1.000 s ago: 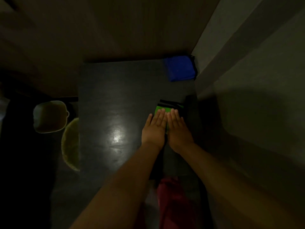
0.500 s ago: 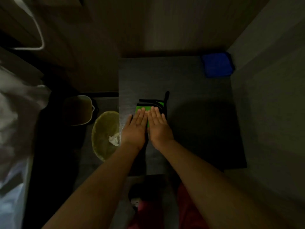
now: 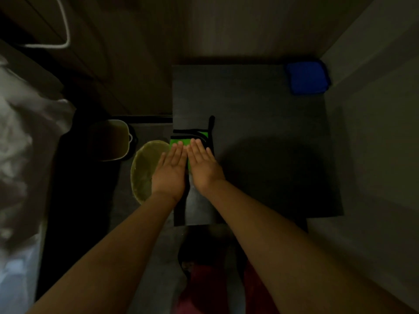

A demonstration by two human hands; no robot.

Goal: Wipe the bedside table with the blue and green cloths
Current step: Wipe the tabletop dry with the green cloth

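Note:
The dark bedside table (image 3: 260, 118) fills the middle of the head view. A green cloth with black trim (image 3: 181, 140) lies at the table's left edge. My left hand (image 3: 170, 172) and my right hand (image 3: 204, 166) lie side by side, palms flat, pressing down on the green cloth and covering most of it. My left hand partly overhangs the table's left edge. A folded blue cloth (image 3: 306, 78) sits in the far right corner of the table, untouched.
On the floor left of the table stand a small bin (image 3: 111, 140) and a round yellowish basin (image 3: 144, 171). Pale bedding (image 3: 22, 137) lies at far left. A wall (image 3: 374, 132) bounds the table's right side, wooden panels its back.
Both hands slid the green cloth across the table from its right edge to its left edge. The blue cloth stayed in the far right corner.

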